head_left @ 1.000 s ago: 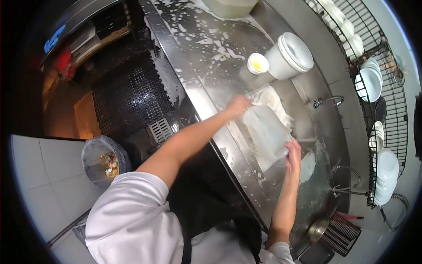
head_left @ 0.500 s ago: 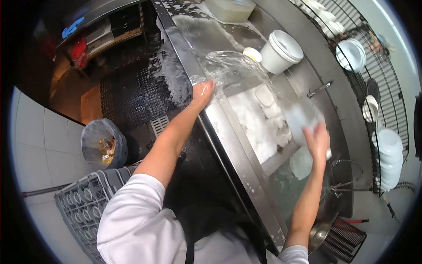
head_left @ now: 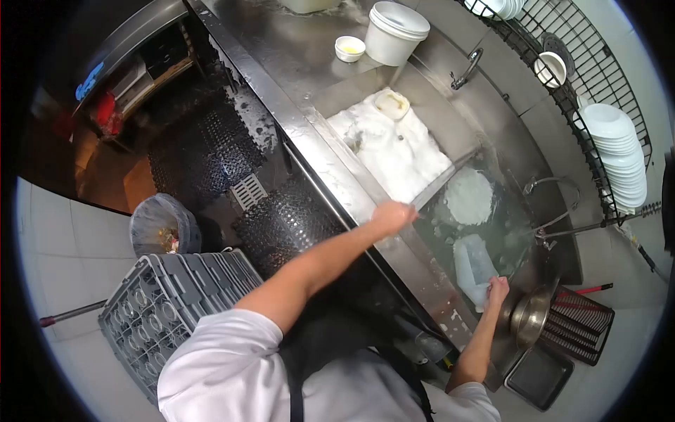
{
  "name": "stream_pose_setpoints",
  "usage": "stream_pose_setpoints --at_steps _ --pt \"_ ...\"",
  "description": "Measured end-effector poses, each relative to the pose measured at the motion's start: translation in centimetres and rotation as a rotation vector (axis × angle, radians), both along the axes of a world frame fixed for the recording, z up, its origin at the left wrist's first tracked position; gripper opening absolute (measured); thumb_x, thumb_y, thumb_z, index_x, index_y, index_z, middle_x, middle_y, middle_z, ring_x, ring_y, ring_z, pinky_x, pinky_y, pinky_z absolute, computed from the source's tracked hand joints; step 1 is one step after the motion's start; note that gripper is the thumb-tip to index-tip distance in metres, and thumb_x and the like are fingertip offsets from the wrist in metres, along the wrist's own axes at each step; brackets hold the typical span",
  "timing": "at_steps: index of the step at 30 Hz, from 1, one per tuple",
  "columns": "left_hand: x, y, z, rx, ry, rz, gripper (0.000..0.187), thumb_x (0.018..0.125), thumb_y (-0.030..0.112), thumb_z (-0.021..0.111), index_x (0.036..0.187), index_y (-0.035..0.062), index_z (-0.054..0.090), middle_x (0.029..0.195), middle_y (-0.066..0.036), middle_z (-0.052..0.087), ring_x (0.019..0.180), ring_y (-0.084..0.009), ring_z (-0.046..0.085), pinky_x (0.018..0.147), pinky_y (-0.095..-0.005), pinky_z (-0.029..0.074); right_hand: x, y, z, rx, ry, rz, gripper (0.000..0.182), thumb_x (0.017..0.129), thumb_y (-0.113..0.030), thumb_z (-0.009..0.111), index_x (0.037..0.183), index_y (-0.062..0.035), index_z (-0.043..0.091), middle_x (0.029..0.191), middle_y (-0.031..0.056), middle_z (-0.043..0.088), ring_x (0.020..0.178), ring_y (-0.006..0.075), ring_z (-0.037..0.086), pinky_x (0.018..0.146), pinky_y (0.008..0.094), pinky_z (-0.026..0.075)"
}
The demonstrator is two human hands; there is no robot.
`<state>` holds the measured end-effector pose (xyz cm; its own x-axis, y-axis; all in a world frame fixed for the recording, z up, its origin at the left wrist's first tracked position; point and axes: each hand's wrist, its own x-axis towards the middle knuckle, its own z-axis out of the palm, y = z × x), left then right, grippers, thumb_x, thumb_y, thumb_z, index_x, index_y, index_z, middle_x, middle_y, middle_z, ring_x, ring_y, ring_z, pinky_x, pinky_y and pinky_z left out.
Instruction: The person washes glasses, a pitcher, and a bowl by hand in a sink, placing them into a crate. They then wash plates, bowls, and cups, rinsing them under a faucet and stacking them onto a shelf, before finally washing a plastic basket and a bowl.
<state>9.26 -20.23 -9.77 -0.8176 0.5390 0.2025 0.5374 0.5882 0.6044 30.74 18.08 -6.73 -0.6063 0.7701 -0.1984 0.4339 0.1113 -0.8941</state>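
Right hand grips a tub dipped in the rinse sink; left hand clasps the sink's front edge; soapy dishes remain unwashed.

White foam is seen over one steel-grey sink, while greenish water is held in the next, where a clear, faintly bluish container is gripped by the right hand. A white tub, a white bowl with what may be yellow liquid, and white plates on a black wire rack are shown. A grey grid-patterned crate, a black studded mat and white sleeves are also seen.
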Motion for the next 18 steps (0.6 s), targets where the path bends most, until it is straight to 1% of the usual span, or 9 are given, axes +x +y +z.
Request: stream_pose_setpoints --at_steps 3,4,7,9,11,13,15,17,18 --pt "2.8 0.7 -0.6 0.039 0.203 -0.266 0.031 0.088 0.034 0.053 0.075 0.0069 0.057 0.062 -0.013 0.060 0.062 -0.0320 0.061 0.056 -0.0442 0.048 -2.0 -4.3 3.9 -0.225 0.150 0.080 0.019 0.070 0.001 0.050 0.066 -0.0146 0.040 0.060 -0.0052 0.042 0.045 0.0020 0.034 0.039 0.0183 0.023" --pt "2.9 0.4 -0.7 0.044 0.258 -0.310 0.027 0.087 0.031 0.053 0.073 0.0078 0.056 0.063 -0.012 0.059 0.062 -0.0311 0.061 0.057 -0.0436 0.048 -3.2 -6.2 5.2 -0.259 0.212 0.167 0.019 0.070 0.002 0.049 0.066 -0.0144 0.040 0.059 -0.0053 0.040 0.046 0.0020 0.034 0.038 0.0175 0.022" --pt "-0.1 -2.0 -1.7 -0.088 0.164 -0.166 0.023 0.085 0.028 0.054 0.074 0.0077 0.056 0.067 -0.013 0.060 0.066 -0.0312 0.061 0.060 -0.0439 0.049 -7.6 -11.5 8.6 -0.302 0.220 0.408 0.020 0.070 0.003 0.048 0.067 -0.0146 0.040 0.060 -0.0055 0.040 0.046 0.0023 0.034 0.038 0.0177 0.022" --pt "-3.2 -5.8 -0.7 -0.055 0.175 0.004 0.018 0.082 0.022 0.053 0.074 0.0063 0.056 0.069 -0.015 0.060 0.070 -0.0327 0.061 0.063 -0.0449 0.048 -11.1 -16.0 10.7 -0.419 0.168 0.452 0.021 0.073 0.002 0.051 0.067 -0.0141 0.040 0.061 -0.0050 0.041 0.046 0.0027 0.033 0.038 0.0180 0.023" --pt "-7.6 -10.4 -3.0 0.162 0.368 0.197 0.012 0.080 0.015 0.051 0.077 0.0052 0.058 0.070 -0.017 0.060 0.070 -0.0352 0.060 0.065 -0.0450 0.049 -15.2 -20.8 11.7 -0.612 0.118 0.503 0.019 0.079 -0.003 0.057 0.070 -0.0120 0.043 0.062 -0.0040 0.043 0.046 0.0036 0.034 0.039 0.0184 0.026" --pt "-9.7 -15.1 -1.1 0.133 0.376 0.398 0.012 0.077 0.010 0.049 0.079 0.0054 0.060 0.070 -0.017 0.060 0.070 -0.0367 0.060 0.067 -0.0452 0.049 -19.8 -26.7 13.0 -0.741 0.065 0.614 0.018 0.084 -0.013 0.061 0.074 -0.0101 0.047 0.064 -0.0023 0.046 0.046 0.0050 0.037 0.040 0.0194 0.029" --pt "-10.9 -17.7 0.2 0.079 0.279 0.704 0.013 0.078 0.008 0.049 0.080 0.0066 0.061 0.068 -0.016 0.059 0.070 -0.0373 0.060 0.066 -0.0454 0.049 -24.6 -31.4 13.2 -0.918 0.051 0.691 0.018 0.085 -0.020 0.063 0.078 -0.0091 0.049 0.064 -0.0006 0.048 0.047 0.0066 0.040 0.041 0.0197 0.032" --pt "-12.0 -18.5 -0.6 -0.044 0.183 0.749 0.010 0.078 0.012 0.053 0.080 0.0068 0.061 0.071 -0.015 0.062 0.068 -0.0348 0.062 0.063 -0.0443 0.050 -28.3 -35.7 16.2 -1.139 0.058 0.530 0.021 0.086 -0.024 0.063 0.078 -0.0109 0.048 0.064 0.0004 0.050 0.045 0.0066 0.041 0.040 0.0200 0.033" --pt "-12.2 -18.6 -0.5 -0.108 0.127 0.769 0.009 0.079 0.014 0.055 0.079 0.0069 0.061 0.072 -0.015 0.063 0.067 -0.0335 0.063 0.062 -0.0438 0.050 -29.1 -35.8 17.4 -1.169 0.106 0.560 0.022 0.086 -0.025 0.063 0.078 -0.0119 0.047 0.064 0.0006 0.050 0.044 0.0063 0.040 0.039 0.0201 0.033"
